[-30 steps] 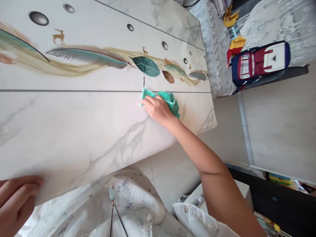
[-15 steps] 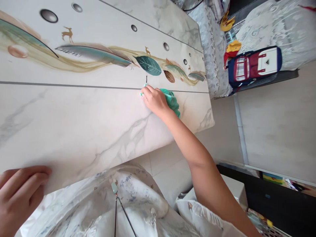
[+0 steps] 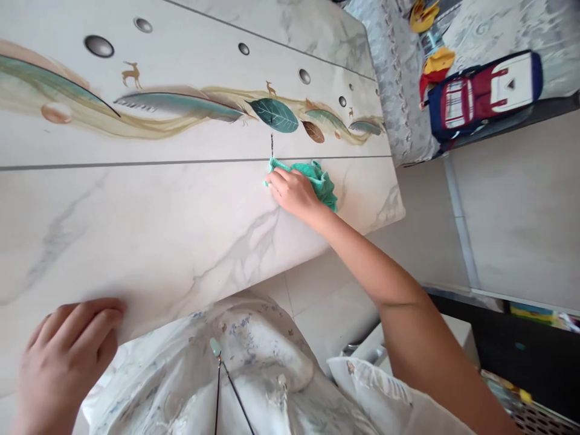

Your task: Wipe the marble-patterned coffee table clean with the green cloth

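R hand point(image 3: 294, 193) is closed on green cloth point(image 3: 324, 187), pinching it against the worktop point(image 3: 181, 223). Cloth's bunched bulk lies R of the fingers; long axis runs approx. L–R, slanting, w/ one corner poking past the fingertips to the near end of a dark streak point(image 3: 272, 145). L hand point(image 3: 72, 344) is farther off, fingers bent at the near edge; underside hidden, can't tell if it grips. Bag point(image 3: 484, 90) beyond has a tiny emblem; no legible txt.

A backpack point(image 3: 484, 96) lies on a pale cover point(image 3: 555, 36) near yellow fabric point(image 3: 440, 61); a white box point(image 3: 461, 331) stands beside something black point(image 3: 501, 341).
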`<state>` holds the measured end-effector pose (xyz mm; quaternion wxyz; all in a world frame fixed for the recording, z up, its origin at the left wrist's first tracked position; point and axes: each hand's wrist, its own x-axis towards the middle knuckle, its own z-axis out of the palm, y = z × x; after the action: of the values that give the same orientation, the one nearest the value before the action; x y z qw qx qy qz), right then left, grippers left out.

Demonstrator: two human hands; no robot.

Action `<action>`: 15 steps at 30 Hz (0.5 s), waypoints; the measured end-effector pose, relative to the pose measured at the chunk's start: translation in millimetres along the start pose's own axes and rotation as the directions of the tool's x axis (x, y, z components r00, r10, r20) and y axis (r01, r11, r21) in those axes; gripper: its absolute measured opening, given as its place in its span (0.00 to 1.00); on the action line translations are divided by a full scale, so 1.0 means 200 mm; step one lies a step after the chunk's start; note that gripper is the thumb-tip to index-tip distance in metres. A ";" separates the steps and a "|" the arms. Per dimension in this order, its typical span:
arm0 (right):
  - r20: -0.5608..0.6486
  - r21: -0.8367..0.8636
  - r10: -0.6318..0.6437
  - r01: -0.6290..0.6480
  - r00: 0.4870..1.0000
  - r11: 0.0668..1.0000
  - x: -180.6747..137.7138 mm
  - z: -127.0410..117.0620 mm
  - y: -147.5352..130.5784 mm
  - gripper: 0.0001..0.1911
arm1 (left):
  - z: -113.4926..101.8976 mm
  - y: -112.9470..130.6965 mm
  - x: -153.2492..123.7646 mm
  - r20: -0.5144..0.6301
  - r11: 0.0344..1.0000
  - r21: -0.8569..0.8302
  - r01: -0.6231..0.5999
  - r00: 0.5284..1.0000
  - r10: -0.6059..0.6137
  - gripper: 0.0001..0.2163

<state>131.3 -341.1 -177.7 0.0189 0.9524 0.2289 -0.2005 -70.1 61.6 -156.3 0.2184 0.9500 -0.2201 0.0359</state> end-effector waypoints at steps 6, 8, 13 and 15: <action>-0.010 0.023 0.207 -0.206 0.978 0.978 0.01 -0.03 -0.07 0.17 | 0.00 -0.02 0.01 -0.024 0.998 0.051 -0.039 0.999 0.040 0.10; 0.023 0.030 0.208 -0.209 0.978 0.977 0.01 -0.04 -0.10 0.17 | 0.00 -0.02 0.02 -0.021 0.997 0.055 -0.054 0.998 0.055 0.11; -0.021 0.056 0.270 -0.269 0.963 0.962 0.04 -0.04 -0.11 0.17 | 0.00 -0.02 0.03 -0.050 0.994 0.083 -0.076 0.996 0.080 0.12; -0.040 0.066 0.241 -0.239 0.970 0.969 0.03 -0.03 -0.11 0.17 | -0.01 -0.02 0.04 -0.048 0.993 0.084 -0.082 0.995 0.087 0.12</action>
<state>128.6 -317.1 -174.2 0.0088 0.9777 0.1062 -0.1807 -61.9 62.2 -154.9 0.1831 0.9468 -0.2528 0.0785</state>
